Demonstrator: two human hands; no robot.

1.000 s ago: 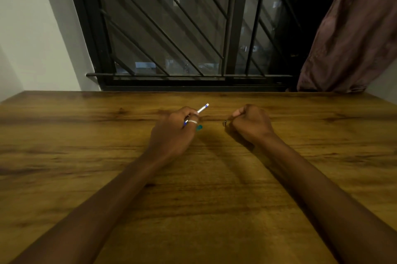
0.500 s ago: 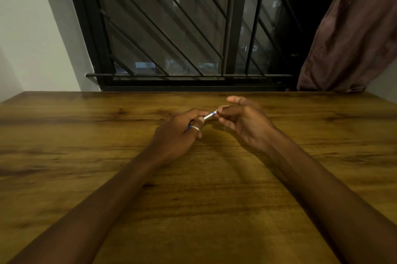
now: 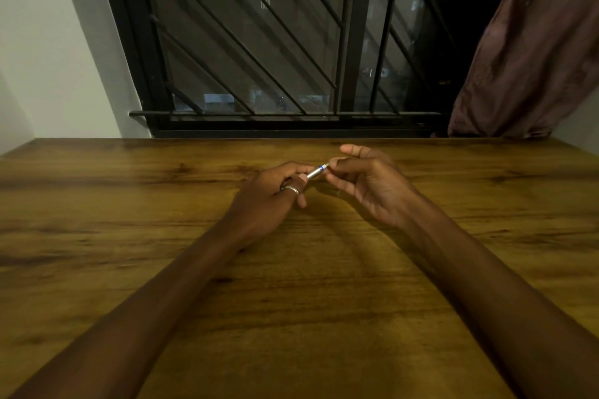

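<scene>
A thin silver pen (image 3: 316,172) with a blue band near its tip is held over the wooden table (image 3: 129,220). My left hand (image 3: 272,200), which wears a silver ring, grips the pen's lower part, and most of the barrel is hidden inside the fingers. My right hand (image 3: 366,184) pinches the pen's far tip between thumb and forefinger, while its other fingers lie loosely curled. Both forearms rest on the table.
A window with black diagonal bars (image 3: 275,41) stands right behind the table's far edge. A brown curtain (image 3: 534,51) hangs at the back right. White wall (image 3: 42,41) closes the left side.
My right hand, a closed fist apart from the pen one second ago, has moved left and taken the pen's tip. My left hand has lowered the pen slightly and turned it toward the right hand.
</scene>
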